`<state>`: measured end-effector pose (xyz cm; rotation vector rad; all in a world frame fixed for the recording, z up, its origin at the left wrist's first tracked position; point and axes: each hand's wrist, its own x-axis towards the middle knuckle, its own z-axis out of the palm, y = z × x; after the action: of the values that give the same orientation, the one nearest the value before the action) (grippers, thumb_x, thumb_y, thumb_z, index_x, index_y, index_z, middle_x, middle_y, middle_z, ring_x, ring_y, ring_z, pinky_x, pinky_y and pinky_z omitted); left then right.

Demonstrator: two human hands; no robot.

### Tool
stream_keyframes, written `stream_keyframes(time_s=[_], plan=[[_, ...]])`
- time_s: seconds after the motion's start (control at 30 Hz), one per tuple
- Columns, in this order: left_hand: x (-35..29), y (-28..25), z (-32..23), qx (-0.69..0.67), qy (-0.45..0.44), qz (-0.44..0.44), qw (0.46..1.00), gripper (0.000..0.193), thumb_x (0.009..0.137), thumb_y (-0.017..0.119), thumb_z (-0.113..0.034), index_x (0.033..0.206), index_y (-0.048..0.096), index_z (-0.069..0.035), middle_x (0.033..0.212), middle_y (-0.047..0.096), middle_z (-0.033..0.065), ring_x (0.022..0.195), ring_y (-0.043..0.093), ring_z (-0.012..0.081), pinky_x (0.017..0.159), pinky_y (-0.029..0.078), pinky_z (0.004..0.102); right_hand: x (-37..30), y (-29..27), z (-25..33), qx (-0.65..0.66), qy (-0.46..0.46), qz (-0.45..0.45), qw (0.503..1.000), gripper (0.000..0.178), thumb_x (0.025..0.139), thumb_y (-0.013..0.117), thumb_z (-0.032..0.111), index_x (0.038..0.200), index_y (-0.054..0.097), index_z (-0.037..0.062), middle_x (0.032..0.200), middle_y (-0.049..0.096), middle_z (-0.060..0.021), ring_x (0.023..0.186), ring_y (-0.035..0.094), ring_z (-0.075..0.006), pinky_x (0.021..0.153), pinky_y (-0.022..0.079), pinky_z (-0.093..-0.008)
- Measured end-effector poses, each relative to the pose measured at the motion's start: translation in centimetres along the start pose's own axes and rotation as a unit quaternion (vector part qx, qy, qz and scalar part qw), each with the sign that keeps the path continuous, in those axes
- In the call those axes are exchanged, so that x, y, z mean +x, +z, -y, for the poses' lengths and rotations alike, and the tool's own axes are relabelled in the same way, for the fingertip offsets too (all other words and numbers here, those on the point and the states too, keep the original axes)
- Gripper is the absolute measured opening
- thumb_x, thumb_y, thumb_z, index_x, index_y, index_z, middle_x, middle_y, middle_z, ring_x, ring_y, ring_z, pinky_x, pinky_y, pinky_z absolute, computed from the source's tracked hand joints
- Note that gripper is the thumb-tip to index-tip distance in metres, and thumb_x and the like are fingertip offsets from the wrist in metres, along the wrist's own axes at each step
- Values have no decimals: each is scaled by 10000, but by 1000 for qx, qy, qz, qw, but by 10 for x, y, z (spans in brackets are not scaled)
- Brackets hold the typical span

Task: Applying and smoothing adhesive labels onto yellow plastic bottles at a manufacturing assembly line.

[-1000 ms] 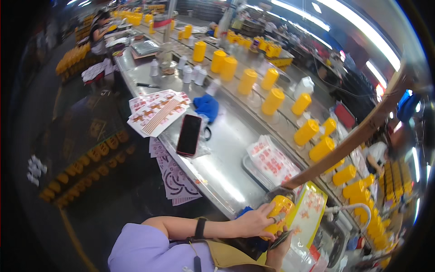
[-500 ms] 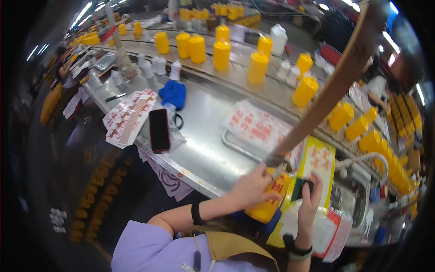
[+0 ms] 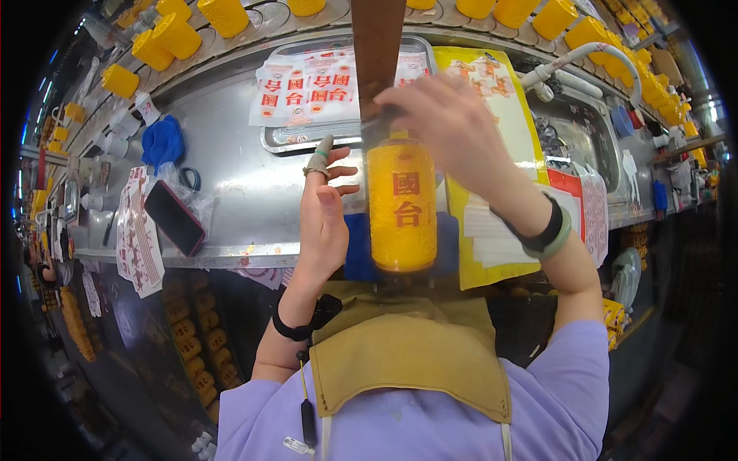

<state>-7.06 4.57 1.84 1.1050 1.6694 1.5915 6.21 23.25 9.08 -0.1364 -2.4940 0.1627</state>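
Bottle (image 3: 403, 244) near counter's front edge (image 3: 219, 256)

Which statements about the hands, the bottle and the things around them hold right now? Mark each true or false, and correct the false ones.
1. The left hand is open, to the left of the yellow bottle. True.
2. The phone lies to the right of the yellow bottle. False: it lies to the left.
3. The right hand is near the top of the yellow bottle. True, though it is motion-blurred.
4. The left hand wears a full glove. False: only a finger cover shows, on one finger.
5. The blue cloth lies farther from the person than the phone. True.
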Motion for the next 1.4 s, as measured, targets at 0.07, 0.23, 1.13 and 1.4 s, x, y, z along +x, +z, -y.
stream_keyframes(time_s=[0.07,0.23,1.13,1.4], plan=[[-4,-1,-4,20,4,-11,1000,1044,956,211,-834,1592,308,-12,1415,516,166,1191,576,240,965,515,383,-5,-7,2,-93,-35,-27,995,220,810,659,169,1025,684,205,935,626,17,884,565,-213,820,440,-367],[-8,-5,10,2,4,-23,1000,1028,965,217,-824,1586,322,-12,1409,523,172,1192,578,241,970,518,392,-54,-5,63,105,-154,70,980,240,875,609,208,1098,696,225,998,625,36,895,559,-201,862,472,-408],[-22,7,9,54,51,-3,997,1042,955,288,-818,1556,343,31,1433,517,216,1235,571,288,997,500,416,-83,1,50,178,-182,-24,967,272,845,703,164,1112,697,115,935,657,14,732,560,-149,648,481,-323],[-30,13,1,78,60,15,995,1071,941,277,-836,1551,349,41,1446,502,228,1269,561,320,1015,493,433,-87,-7,17,130,135,-174,967,244,790,750,3,1015,682,69,981,714,-59,934,655,-289,803,504,-395]])
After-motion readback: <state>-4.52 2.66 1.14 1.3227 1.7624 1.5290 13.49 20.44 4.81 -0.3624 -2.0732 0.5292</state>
